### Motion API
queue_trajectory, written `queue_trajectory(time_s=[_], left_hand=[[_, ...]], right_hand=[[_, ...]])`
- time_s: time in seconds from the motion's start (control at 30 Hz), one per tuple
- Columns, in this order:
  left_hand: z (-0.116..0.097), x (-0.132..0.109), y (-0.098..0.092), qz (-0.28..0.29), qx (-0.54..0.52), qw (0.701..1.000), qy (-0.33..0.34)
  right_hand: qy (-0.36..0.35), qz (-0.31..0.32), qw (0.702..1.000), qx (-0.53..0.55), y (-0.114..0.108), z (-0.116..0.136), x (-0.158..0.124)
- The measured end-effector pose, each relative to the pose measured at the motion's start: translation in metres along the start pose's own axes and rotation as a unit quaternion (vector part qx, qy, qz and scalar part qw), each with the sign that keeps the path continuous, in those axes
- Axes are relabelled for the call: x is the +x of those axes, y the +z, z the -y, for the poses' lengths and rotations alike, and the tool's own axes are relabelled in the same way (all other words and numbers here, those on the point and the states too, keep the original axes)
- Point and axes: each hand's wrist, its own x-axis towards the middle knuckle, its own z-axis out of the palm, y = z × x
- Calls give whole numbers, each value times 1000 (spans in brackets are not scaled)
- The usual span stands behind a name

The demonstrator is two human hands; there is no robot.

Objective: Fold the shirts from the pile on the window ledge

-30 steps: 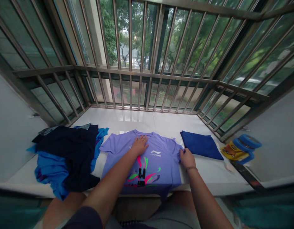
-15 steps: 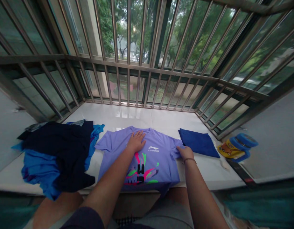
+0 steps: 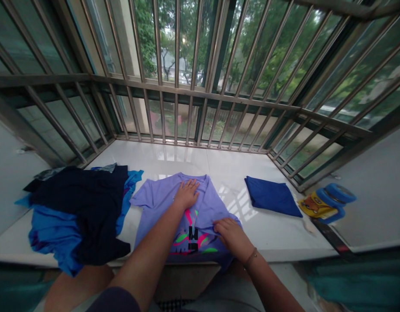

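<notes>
A purple T-shirt (image 3: 159, 199) with a pink, green and black print lies on the white sill, its neckline toward the window. My left hand (image 3: 187, 194) rests flat on its chest just below the collar, fingers spread. The shirt's right side is turned inward over the front, covering the chest logo. On that folded part is my right hand (image 3: 235, 238), fingers bent and gripping the cloth of the sleeve. The lower hem hangs over the sill's front edge.
On the left sits a heap of dark and bright blue clothes (image 3: 89, 203). A folded navy cloth (image 3: 273, 197) lies to the right, beside a blue-and-yellow jar (image 3: 326, 201) with a handle. Metal window bars (image 3: 187, 92) stand behind the white sill (image 3: 219, 162).
My right hand has carried the shirt's right sleeve inward and toward me, folding that side over the front. My left hand has stayed flat on the chest.
</notes>
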Motion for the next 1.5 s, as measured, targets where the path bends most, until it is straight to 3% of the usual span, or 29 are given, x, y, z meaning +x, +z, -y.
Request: queue_trajectory(time_s=[0.37,0.5,0.57,0.67,0.83,1.17,1.3,1.43,1.5], left_hand=[[1,2,2,1,3,1000,1],[3,3,5,3,7,1000,1],[3,3,6,1,9,1000,1],[3,3,6,-3,10,1000,0],[2,3,4,-5,6,1000,-3],[3,16,-4,13,1,999,-30],[4,26,-11,17,-8,999,-34],[-20,19,-16,-15,-18,999,-22],[-46,2,-9,-49,-49,995,67]], right_hand=[[12,-89,995,35,21,1,-31],[129,-222,966,29,23,-29,-41],[162,-249,955,24,24,-48,-42],[157,-210,964,48,25,-69,-37],[178,-134,970,95,25,-78,-24],[306,-230,922,62,26,-97,-50],[302,-247,920,46,29,-91,-51],[270,-236,933,23,39,-79,-42],[281,-238,930,6,46,-75,-38]])
